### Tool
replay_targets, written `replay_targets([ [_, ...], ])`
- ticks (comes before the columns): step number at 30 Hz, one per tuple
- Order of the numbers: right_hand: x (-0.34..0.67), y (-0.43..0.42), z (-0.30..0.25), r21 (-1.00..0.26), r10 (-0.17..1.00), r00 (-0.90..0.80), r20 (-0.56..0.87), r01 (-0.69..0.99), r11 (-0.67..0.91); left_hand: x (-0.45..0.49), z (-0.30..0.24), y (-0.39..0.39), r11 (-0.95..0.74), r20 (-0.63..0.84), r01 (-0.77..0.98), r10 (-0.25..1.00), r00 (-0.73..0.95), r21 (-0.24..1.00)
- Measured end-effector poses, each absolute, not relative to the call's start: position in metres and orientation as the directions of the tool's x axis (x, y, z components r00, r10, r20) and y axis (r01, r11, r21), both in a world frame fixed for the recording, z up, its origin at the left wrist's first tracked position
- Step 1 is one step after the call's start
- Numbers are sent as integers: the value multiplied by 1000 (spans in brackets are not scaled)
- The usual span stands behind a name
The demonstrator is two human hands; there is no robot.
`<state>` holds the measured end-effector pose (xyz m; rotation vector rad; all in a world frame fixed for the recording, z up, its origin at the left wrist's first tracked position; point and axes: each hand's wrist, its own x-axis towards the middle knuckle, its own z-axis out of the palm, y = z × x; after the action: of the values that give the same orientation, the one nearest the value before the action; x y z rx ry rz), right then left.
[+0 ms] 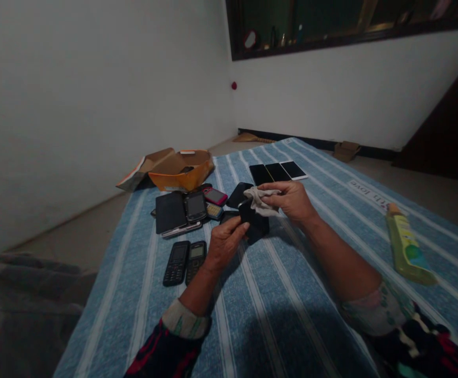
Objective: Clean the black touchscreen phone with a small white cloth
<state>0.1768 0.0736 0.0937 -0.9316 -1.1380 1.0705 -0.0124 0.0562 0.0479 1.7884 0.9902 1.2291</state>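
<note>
My left hand [226, 242] grips the lower edge of a black phone [248, 214], which it holds tilted above the striped cloth. Pinched in my right hand [292, 200] is a whitish cloth [261, 199], lying against the upper part of that phone. Dark devices lie under and behind it, among them a black phone [238, 195]; their outlines partly merge. Left of my hands is a pile with a black tablet-like slab [170, 212], a dark phone [196, 206] and a pink-edged phone [216, 196]. Two keypad phones [176, 263] lie side by side near my left wrist.
An open orange cardboard box [181, 181] stands at the back left. Three phones lie in a row at the back, one a white-framed phone [293, 169]. A bottle of yellow-green liquid [410, 247] lies on the right of the blue striped cloth [276, 294]. White walls rise behind.
</note>
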Motion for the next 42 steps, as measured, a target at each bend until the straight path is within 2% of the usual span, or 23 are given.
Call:
replay_targets([
  [6,176,76,89,-942,966,100,239,-219,255,-6,46,54,-391,358,132,907,220,911],
  [11,177,74,91,-942,971,97,219,-239,236,-6,52,55,-405,368,166,905,214,899],
  [13,177,73,92,-942,972,77,221,-243,233,-6,59,55,-417,384,201,905,186,886],
  [17,175,72,92,-945,972,27,234,-227,234,-6,74,54,-413,408,162,911,66,896],
  [27,166,72,91,-939,977,1,212,-278,204,-16,72,53,-413,417,120,909,-5,903],
  [31,163,76,78,-954,985,-14,172,-251,163,-24,70,51,-366,367,36,930,-27,930],
  [42,170,81,34,-997,973,-225,43,-67,29,-51,61,38,-226,196,-221,969,-150,949],
])
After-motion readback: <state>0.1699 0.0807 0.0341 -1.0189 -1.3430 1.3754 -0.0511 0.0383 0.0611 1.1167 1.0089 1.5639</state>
